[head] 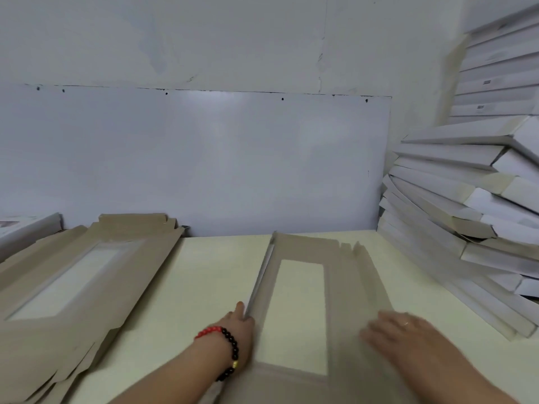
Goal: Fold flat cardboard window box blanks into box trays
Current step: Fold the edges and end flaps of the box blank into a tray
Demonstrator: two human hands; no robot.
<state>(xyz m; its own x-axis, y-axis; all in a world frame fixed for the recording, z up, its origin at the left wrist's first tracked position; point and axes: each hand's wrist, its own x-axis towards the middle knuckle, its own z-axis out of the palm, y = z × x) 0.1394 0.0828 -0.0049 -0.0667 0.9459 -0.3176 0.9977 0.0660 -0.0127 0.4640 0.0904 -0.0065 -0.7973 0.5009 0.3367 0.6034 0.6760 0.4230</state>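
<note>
A brown cardboard window blank (341, 290) lies on the pale table (210, 275) in front of me, its clear rectangular window in the middle. Its left side flap stands raised along the left edge. My left hand (240, 325), with a bead bracelet on the wrist, grips that raised flap near its close end. My right hand (393, 328) lies flat on the blank's right panel, blurred, fingers stretched out.
A stack of flat brown window blanks (73, 275) covers the table's left side. Folded white box trays (466, 199) are piled high on the right, leaning to the wall. A white panel (204, 164) backs the table.
</note>
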